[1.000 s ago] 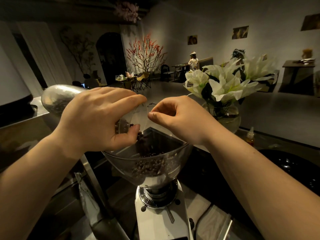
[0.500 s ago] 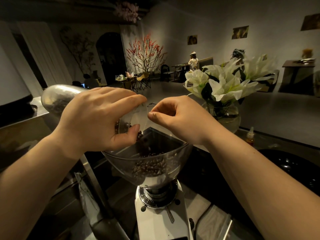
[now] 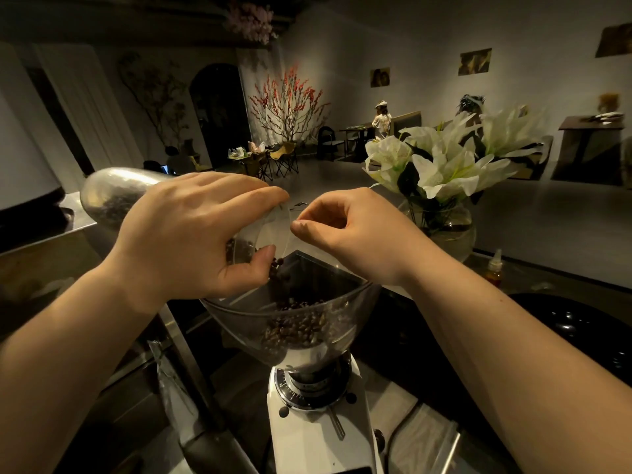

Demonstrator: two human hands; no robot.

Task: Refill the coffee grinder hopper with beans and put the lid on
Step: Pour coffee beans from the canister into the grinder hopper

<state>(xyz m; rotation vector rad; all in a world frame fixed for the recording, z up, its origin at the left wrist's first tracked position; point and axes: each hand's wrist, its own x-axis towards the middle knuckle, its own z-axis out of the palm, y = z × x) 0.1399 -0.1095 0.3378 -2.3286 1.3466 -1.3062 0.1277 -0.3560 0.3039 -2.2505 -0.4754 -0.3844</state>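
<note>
A: Head view. What are the hands doing?

B: The left hand grips a clear bean bag near its mouth; the bag's silvery length runs back toward ten o'clock. The right hand pinches the bag's open lip.

A: Where is the hopper?

B: The clear hopper sits directly beneath both hands, at six o'clock from them, atop the white grinder on the counter. Beans cover its bottom; a few are falling from the bag's mouth.

A: And the lid?

B: Not visible. The left hand, nearer the bag's body, likely controls the tilt.
</note>
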